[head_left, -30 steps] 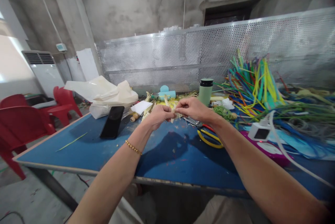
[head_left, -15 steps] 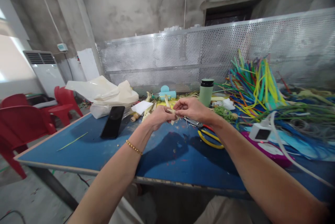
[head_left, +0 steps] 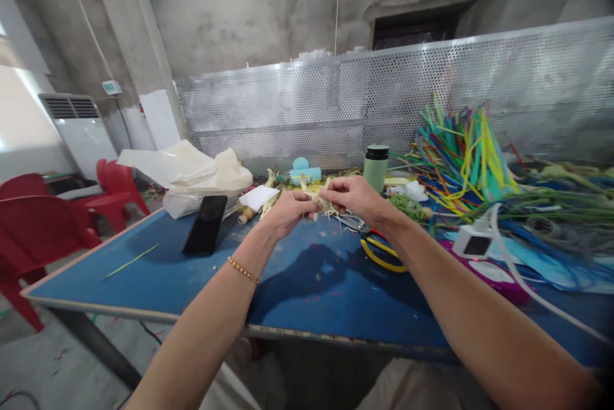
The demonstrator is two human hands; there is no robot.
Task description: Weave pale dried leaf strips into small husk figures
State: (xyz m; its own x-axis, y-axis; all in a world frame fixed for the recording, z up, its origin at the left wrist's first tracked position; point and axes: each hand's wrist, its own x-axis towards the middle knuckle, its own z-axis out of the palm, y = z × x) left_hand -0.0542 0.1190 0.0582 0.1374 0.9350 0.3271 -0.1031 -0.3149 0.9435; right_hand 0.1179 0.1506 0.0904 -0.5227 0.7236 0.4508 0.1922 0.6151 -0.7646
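Both hands meet above the middle of the blue table (head_left: 158, 272). My left hand (head_left: 289, 210) is closed in a pinch on a small pale straw-coloured piece (head_left: 320, 202). My right hand (head_left: 354, 197) is closed on the same piece from the other side, fingertips touching the left's. A gold bracelet sits on my left wrist. Just below my right wrist lie yellow-handled pliers (head_left: 378, 255).
A black phone (head_left: 205, 224) lies left of the hands, with a crumpled plastic bag (head_left: 192, 173) behind it. A green bottle (head_left: 376, 168), a teal object (head_left: 301, 173), a heap of coloured strips (head_left: 463, 154), a white charger block (head_left: 472, 242) with cable. Red chairs (head_left: 43, 218) stand at left.
The hands have kept working the pale piece between them, shifting slightly up and away; the right fingers have turned over the piece. Nothing else moved.
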